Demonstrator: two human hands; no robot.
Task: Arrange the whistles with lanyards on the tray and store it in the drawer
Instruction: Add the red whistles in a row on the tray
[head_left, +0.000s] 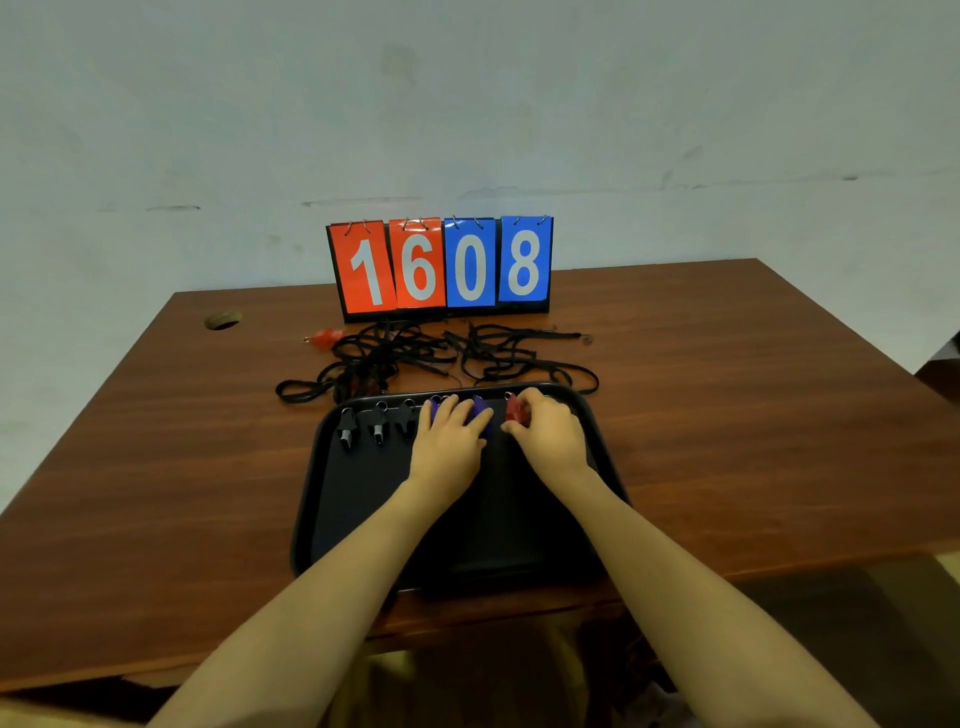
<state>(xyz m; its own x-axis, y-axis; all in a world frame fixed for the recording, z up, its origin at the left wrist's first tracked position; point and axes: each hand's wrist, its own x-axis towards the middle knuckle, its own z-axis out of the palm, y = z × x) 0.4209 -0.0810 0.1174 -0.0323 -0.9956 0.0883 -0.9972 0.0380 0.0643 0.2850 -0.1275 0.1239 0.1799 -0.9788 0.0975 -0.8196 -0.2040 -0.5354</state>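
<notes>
The left hand (448, 436) covers most of the blue whistles (480, 408), so their number is unclear. Its fingers lie spread and fairly straight on top of them. The right hand (545, 432) hides much of the red whistle (514, 408); its curled fingers grasp it at the tray's (358, 499) 1 o'clock corner. Three black whistles (378, 428) line the 11 o'clock edge. At 12 o'clock beyond the tray the tangled lanyards (415, 353) lie on the table (156, 467), and a blurred second whistle (326, 336) lies at 10 o'clock.
</notes>
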